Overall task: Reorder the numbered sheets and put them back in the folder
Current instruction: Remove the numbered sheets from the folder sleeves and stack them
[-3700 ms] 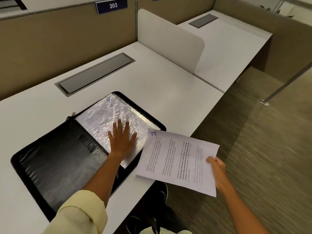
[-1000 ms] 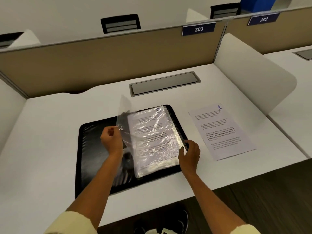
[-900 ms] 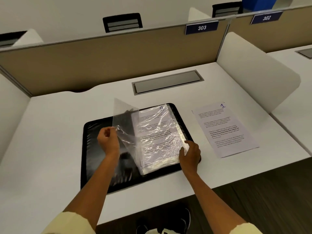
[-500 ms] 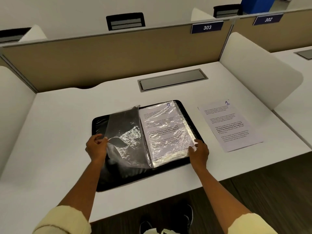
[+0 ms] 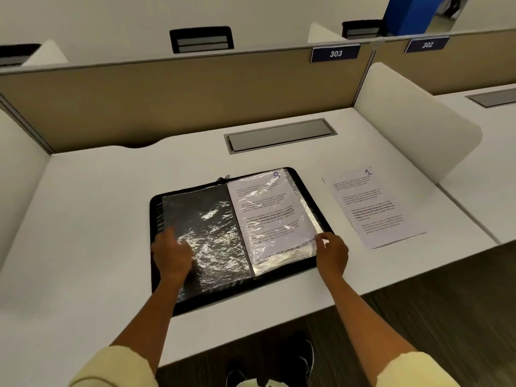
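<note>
A black zip folder (image 5: 303, 180) lies open on the white desk. Its left half carries an empty clear sleeve (image 5: 215, 236), turned flat. My left hand (image 5: 173, 256) rests on that sleeve with fingers spread. The right half holds a sleeved printed sheet (image 5: 272, 216) with a blue handwritten number at its top corner. My right hand (image 5: 332, 254) pinches the lower right corner of this sleeve stack. A loose sheet marked 1 (image 5: 371, 208) lies flat on the desk to the right of the folder.
A grey cable hatch (image 5: 279, 135) is set into the desk behind the folder. A white curved divider (image 5: 413, 118) stands on the right, a tan partition (image 5: 181, 99) at the back. The desk edge (image 5: 265, 328) runs close to my body.
My left hand carried the empty clear sleeve over to the left and laid it flat on the folder's left half. My right hand stayed at the sleeve's lower right corner.
</note>
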Demonstrator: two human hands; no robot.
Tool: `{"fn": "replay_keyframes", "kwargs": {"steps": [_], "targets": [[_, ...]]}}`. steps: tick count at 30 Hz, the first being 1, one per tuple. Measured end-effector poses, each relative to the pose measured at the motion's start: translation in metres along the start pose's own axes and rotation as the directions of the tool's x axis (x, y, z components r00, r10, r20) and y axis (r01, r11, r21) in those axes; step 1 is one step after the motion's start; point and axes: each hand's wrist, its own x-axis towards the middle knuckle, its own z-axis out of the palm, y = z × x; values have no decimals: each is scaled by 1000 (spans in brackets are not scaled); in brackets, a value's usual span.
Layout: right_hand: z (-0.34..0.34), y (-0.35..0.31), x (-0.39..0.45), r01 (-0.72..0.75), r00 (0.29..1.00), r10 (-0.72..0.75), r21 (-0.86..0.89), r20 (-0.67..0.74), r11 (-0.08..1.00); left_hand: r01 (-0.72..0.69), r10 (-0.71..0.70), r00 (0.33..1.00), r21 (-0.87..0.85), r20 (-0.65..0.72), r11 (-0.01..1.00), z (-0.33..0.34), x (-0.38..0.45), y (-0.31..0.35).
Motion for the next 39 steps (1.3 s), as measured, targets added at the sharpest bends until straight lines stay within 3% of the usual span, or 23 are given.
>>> {"fn": "replay_keyframes", "kwargs": {"steps": [3, 7, 13, 17, 19, 26, 29, 35, 39], "targets": [[0, -2, -1, 15, 999, -16, -29, -51, 999, -209, 210, 975, -13, 71, 978, 22, -14, 23], [-1, -9, -2, 21, 999, -20, 36, -33, 999, -401, 414, 886, -103, 207, 910, 52, -34, 49], [5, -24, -5, -94, 992, 63, 315, 106, 945, -541, 576, 689, -216, 440, 813, 74, -60, 91], [9, -37, -8, -109, 988, 57, 376, 145, 920, -600, 599, 603, -195, 527, 776, 80, -79, 119], [10, -45, -10, -133, 985, 73, 425, 154, 895, -598, 598, 611, -194, 518, 778, 85, -85, 126], [14, -51, -11, -190, 969, 72, 524, 238, 830, -478, 532, 737, -236, 416, 846, 86, -87, 140], [12, -50, -13, -255, 956, 114, 576, 270, 777, -373, 456, 764, -265, 456, 889, 81, -78, 142], [10, -37, -27, -339, 895, 87, 543, 437, 768, -213, 354, 775, -311, 524, 926, 83, -60, 136], [11, -35, -31, -326, 903, 103, 510, 417, 796, -226, 387, 728, -335, 565, 915, 84, -58, 138]]}}
